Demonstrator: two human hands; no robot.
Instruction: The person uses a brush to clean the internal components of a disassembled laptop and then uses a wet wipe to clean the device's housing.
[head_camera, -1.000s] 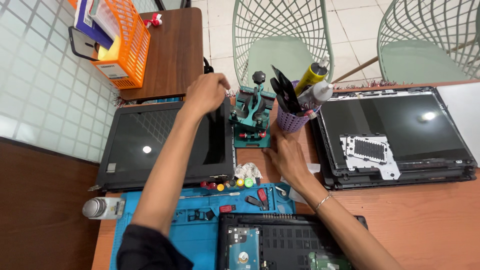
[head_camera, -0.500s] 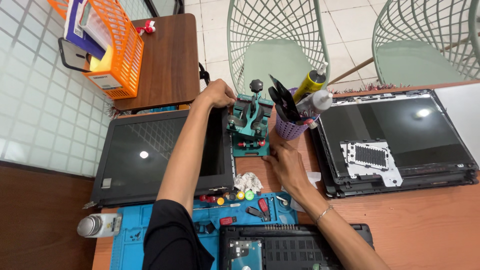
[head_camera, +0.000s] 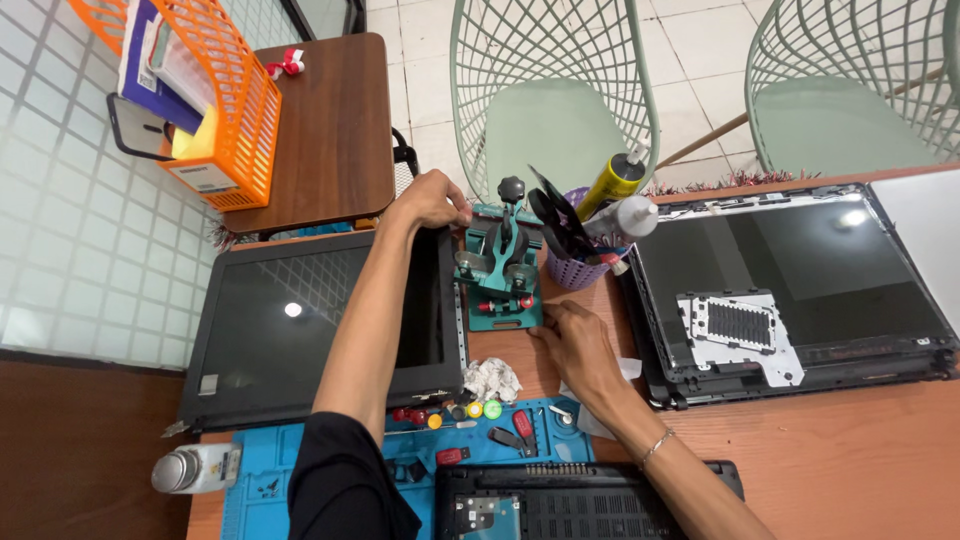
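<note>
My left hand (head_camera: 432, 200) grips the far right corner of a black laptop screen panel (head_camera: 270, 330) that lies flat on the desk at the left. My right hand (head_camera: 578, 345) rests palm down on the wooden desk, fingers touching the base of a teal clamp fixture (head_camera: 500, 275). Just behind the fixture stands a purple cup (head_camera: 578, 268) holding black tools, a yellow tube and a white bottle. A second dark laptop lid (head_camera: 800, 290) with a grey metal plate on it lies at the right.
A blue work mat (head_camera: 400, 460) at the near edge carries small coloured caps, picks and a crumpled tissue (head_camera: 490, 380). A black laptop base (head_camera: 590, 500) and a grey spray can (head_camera: 195, 468) lie near me. Beyond stand an orange basket (head_camera: 215, 110), a brown side table and two green wire chairs.
The camera view shifted slightly. My left hand stays on the panel's far corner while the panel settles flatter; my right hand stays by the teal fixture.
</note>
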